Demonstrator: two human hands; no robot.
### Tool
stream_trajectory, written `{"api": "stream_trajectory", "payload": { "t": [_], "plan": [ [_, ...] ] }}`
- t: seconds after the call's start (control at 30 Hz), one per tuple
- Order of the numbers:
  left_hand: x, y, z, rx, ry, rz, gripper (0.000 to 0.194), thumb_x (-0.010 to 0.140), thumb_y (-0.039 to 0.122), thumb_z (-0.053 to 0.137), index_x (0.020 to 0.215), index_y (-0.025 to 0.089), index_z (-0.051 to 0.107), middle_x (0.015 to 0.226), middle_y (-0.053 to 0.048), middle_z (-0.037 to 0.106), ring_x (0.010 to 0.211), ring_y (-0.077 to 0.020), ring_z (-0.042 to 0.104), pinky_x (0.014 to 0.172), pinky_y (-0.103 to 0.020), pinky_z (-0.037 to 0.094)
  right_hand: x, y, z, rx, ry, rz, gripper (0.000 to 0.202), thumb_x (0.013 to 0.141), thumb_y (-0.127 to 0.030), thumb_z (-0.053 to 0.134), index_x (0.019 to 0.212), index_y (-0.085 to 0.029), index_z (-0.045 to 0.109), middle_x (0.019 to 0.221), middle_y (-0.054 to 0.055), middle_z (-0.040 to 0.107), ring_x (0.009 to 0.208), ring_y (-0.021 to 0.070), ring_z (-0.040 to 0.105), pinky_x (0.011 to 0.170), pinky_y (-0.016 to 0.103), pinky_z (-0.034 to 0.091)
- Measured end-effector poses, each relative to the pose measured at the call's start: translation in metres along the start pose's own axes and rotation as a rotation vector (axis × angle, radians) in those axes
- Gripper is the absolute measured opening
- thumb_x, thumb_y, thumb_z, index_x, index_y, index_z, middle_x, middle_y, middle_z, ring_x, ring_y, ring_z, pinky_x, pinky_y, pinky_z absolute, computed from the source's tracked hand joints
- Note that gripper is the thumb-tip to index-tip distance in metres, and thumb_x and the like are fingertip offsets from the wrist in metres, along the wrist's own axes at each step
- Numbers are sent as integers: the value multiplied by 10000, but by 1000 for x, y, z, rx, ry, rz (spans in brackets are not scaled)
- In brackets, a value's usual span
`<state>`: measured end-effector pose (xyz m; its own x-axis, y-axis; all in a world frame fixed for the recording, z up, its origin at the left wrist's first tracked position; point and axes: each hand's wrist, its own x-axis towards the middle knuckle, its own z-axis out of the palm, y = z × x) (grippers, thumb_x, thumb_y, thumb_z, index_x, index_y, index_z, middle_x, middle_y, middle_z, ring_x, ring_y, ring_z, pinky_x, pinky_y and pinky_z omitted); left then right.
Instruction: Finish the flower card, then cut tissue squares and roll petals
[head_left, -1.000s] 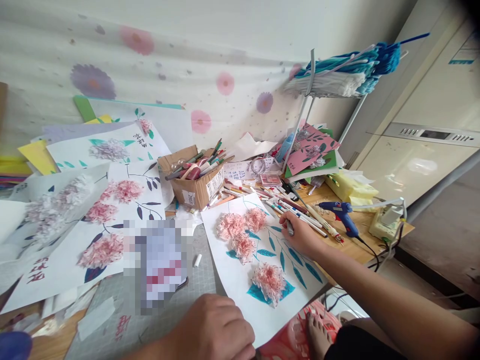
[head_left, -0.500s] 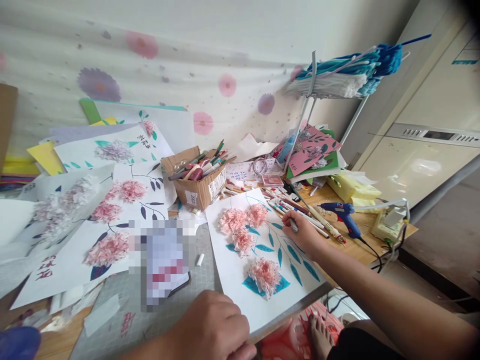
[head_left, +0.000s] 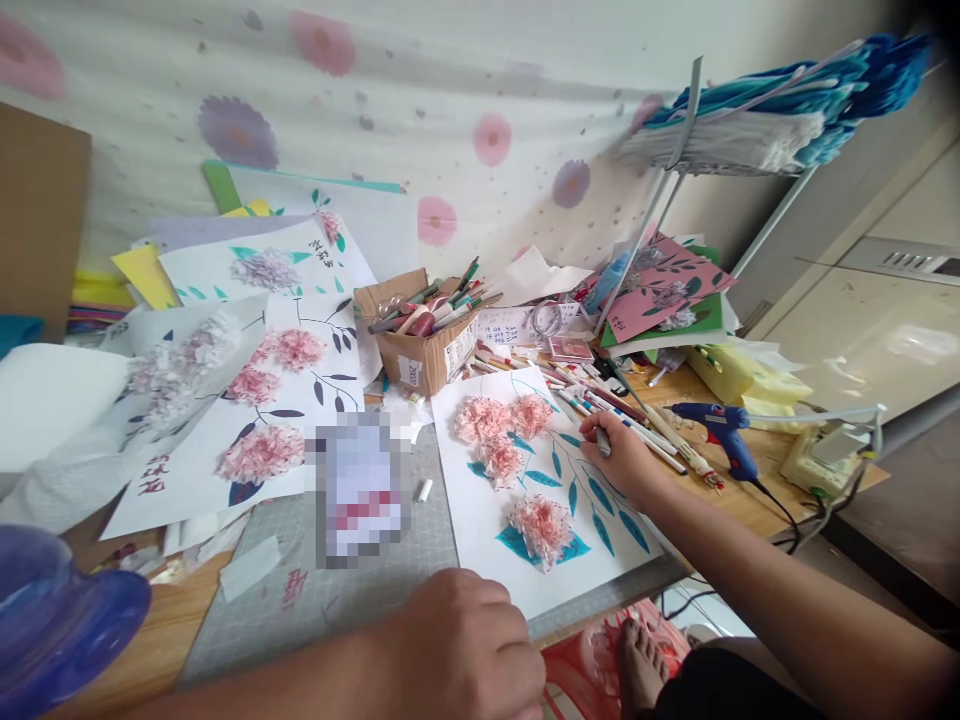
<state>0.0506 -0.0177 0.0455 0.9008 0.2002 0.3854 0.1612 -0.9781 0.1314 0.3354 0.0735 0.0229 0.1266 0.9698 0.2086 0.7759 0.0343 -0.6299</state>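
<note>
In the head view a white sheet (head_left: 480, 560) carries pink crumpled-paper flowers (head_left: 541, 530) and painted teal leaves (head_left: 600, 492). My right hand (head_left: 619, 455) rests at the sheet's right side, its fingers wrapped round a marker (head_left: 603, 441). Only the grey end of that marker shows; its tip is hidden by the hand. Near the sheet's lower left edge my left hand (head_left: 472, 640) is curled into a fist. Whether anything lies inside it is hidden. A small white cap (head_left: 424, 490) lies on the grey cutting mat (head_left: 300, 535), left of the sheet.
A blurred-out phone (head_left: 364, 500) lies on the mat. Behind stands a cardboard box (head_left: 420, 355) of pens. Loose markers (head_left: 637, 430) and a blue glue gun (head_left: 716, 430) lie to the right. More flower pictures (head_left: 187, 480) and a blue-purple object (head_left: 60, 620) are at left.
The view has shifted, so most things on the table appear further right. My right hand stays at the sheet's right side with the marker. My left hand remains curled near the front edge.
</note>
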Motion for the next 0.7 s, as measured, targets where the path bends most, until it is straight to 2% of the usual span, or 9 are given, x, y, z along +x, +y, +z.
{"api": "stream_trajectory", "payload": {
  "t": [0.1,0.23,0.27,0.33,0.4,0.53,0.7],
  "plan": [
    [-1,1,6,3,18,9,255,902,291,575,674,191,520,650,16,579,577,-140,523,501,-288,392,2,-2,1,-16,4,-2,143,705,-252,528,840,-207,524,736,22,603,672,203,574,656,319,440],
    [-3,0,21,56,69,55,269,815,257,694,643,202,495,641,32,582,598,-141,552,487,-254,403,5,-3,2,-42,16,-23,151,704,-254,536,846,-202,529,734,27,610,639,201,565,622,316,429],
    [-4,0,25,77,72,47,256,807,239,701,648,204,503,644,38,589,606,-139,555,530,-250,435,5,-3,2,-47,18,-32,151,704,-251,537,847,-202,531,727,26,609,631,199,560,616,314,426],
    [-7,1,33,95,98,31,250,803,199,699,642,207,509,607,63,581,577,-125,526,719,-274,505,6,-3,4,-57,23,-52,148,706,-242,538,848,-202,535,717,23,608,626,195,557,610,309,424],
    [-11,3,39,83,103,42,294,793,177,708,606,205,482,549,87,550,519,-108,463,851,-285,498,8,-1,5,-66,30,-67,147,712,-236,541,854,-201,540,723,26,617,635,194,567,615,305,428],
    [-16,6,44,57,24,23,341,762,181,696,576,209,412,501,84,511,461,-110,394,723,-233,505,10,1,4,-97,28,-94,162,730,-239,552,887,-201,553,748,32,649,631,188,586,617,295,432],
    [-17,8,35,104,17,-45,234,654,89,608,617,220,417,494,78,504,433,-126,399,928,-402,520,10,3,-15,-182,56,-135,189,752,-245,564,934,-200,575,824,64,683,721,218,615,660,302,425]
  ]
}}
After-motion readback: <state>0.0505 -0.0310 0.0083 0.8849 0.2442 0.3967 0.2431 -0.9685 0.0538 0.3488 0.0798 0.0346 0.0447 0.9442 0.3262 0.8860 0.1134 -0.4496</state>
